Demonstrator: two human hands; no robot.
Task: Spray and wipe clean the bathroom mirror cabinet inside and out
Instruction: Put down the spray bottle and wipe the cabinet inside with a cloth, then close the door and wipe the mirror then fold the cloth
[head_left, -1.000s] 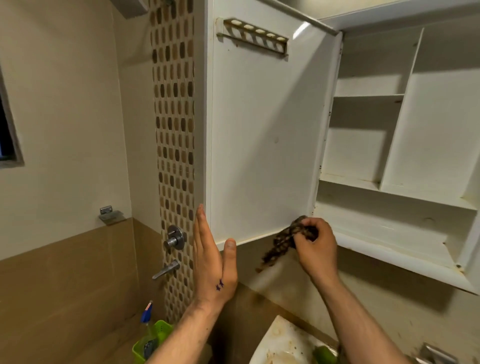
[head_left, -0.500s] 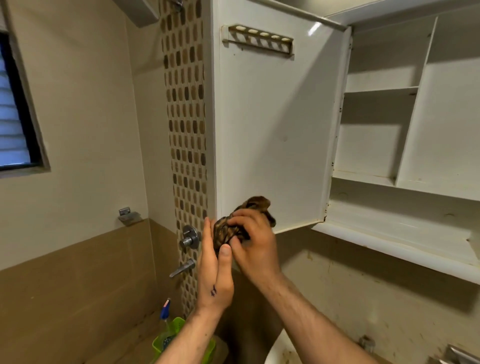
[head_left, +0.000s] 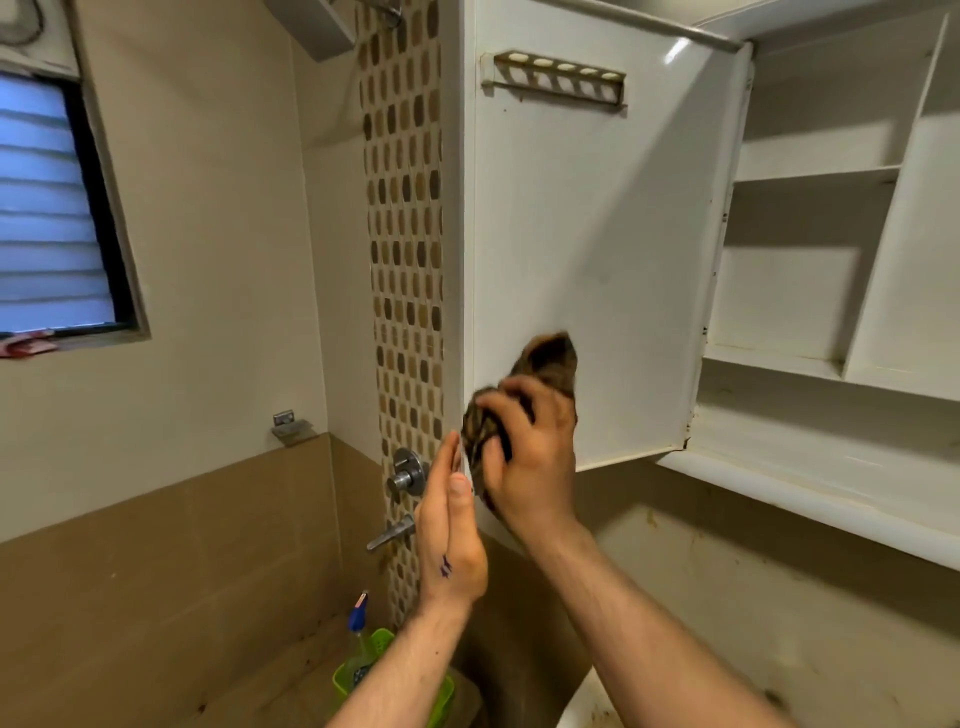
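Head view: a white mirror cabinet door stands swung open in the upper middle of the frame. Its inner face is turned to the camera and its long axis is upright.
Door hinges: on the door's right edge, where it meets the cabinet body. The free edge is toward the left of the frame.
Door rack: a slotted holder is fixed level across the top of the inner face.
Cabinet inside: white shelves and an upright divider fill the upper right of the frame, with brownish grime along the lower ledge.
Cloth: dark brown and patterned, bunched into a wad against the door's inner face near its lower left corner. Its long axis runs from lower left to upper right, and the tapered end points up.
Right hand: the grip is curled round the cloth, with the fingers wrapped over its lower part and the back of the hand toward the camera.
Left hand: seen edge-on with the grip spread flat, the fingers straight, pressed together and pointing up. It is just beside the door's free edge at the bottom corner; whether it touches the door cannot be told.
Wall left of door: a strip of brown mosaic tiles runs upright, with a chrome valve and a lever below it.
Lower middle: a green basket holds a blue-topped spray bottle.
Left edge: a louvred window.
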